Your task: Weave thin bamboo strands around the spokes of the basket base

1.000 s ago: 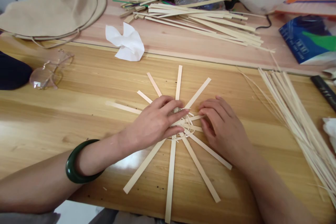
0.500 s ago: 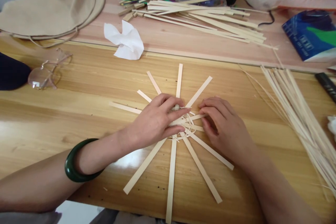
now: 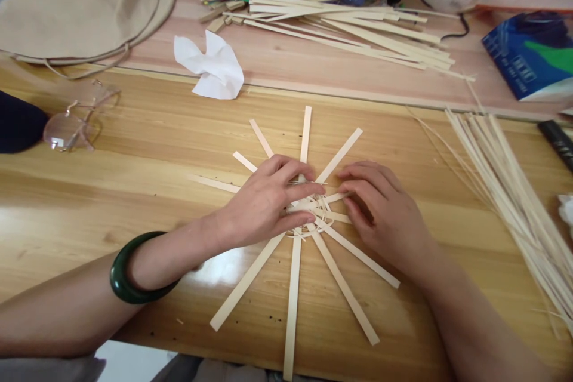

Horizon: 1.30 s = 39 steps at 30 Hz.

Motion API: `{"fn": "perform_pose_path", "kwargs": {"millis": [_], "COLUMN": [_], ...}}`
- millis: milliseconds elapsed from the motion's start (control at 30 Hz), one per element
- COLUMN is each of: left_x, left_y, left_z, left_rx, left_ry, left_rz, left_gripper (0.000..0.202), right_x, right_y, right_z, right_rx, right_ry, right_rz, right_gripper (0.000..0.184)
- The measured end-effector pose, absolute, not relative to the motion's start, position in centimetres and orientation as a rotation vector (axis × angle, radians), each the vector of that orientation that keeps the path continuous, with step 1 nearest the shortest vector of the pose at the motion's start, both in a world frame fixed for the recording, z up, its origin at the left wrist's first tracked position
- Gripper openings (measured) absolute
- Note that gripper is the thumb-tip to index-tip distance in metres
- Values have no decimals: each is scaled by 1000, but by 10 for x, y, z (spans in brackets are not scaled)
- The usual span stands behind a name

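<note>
A radial bamboo weave lies flat on the wooden table, with a small woven centre (image 3: pixel 308 209) and several flat pale spokes, such as the long lower one (image 3: pixel 292 304), spreading outward. My left hand (image 3: pixel 268 203) presses on the weave from the left, its fingers across the centre. My right hand (image 3: pixel 380 209) grips the weave's right edge with curled fingertips, close to thin strands and a spoke. Part of the centre is hidden under my left fingers. A dark green bangle (image 3: pixel 134 268) circles my left wrist.
A bundle of thin bamboo splints (image 3: pixel 505 203) lies to the right on the table (image 3: pixel 111 203). Behind stand a pile of bamboo strips (image 3: pixel 349 30), crumpled tissue (image 3: pixel 210 68), glasses (image 3: pixel 74 125), a beige cloth hat (image 3: pixel 76 12) and a blue package (image 3: pixel 528 57).
The whole scene sits slightly higher in the view as my head shifts. Both hands stay on the weave, with only small movement of my right fingers.
</note>
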<state>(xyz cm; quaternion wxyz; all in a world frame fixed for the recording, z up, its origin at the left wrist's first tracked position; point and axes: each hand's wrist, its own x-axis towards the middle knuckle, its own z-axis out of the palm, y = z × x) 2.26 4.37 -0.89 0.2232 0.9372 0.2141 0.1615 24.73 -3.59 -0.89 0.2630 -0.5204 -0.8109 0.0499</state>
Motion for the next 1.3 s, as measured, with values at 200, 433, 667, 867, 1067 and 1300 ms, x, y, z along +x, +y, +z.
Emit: {"fn": "perform_pose_path", "kwargs": {"millis": [200, 433, 667, 867, 1067, 1300], "left_x": [21, 20, 20, 20, 19, 19], "left_y": [46, 44, 46, 46, 45, 46], "left_z": [-9, -13, -23, -23, -21, -19], "left_rx": [2597, 2728, 2719, 2665, 2638, 2635], "left_ry": [559, 518, 515, 541, 562, 561], "left_rz": [440, 481, 540, 531, 514, 485], "left_gripper": [39, 35, 35, 35, 35, 36], "right_x": [248, 244, 317, 382, 386, 401], "right_y": [-35, -37, -40, -49, -46, -45], "right_z": [-8, 3, 30, 29, 21, 33], "right_rx": [-1439, -1463, -2330, -2739, -2880, -2793], "right_ry": [-2132, -2088, -1608, -1279, -1166, -1160], "right_rz": [222, 336, -35, -79, -20, 85], "right_gripper": [15, 15, 20, 17, 12, 15]}}
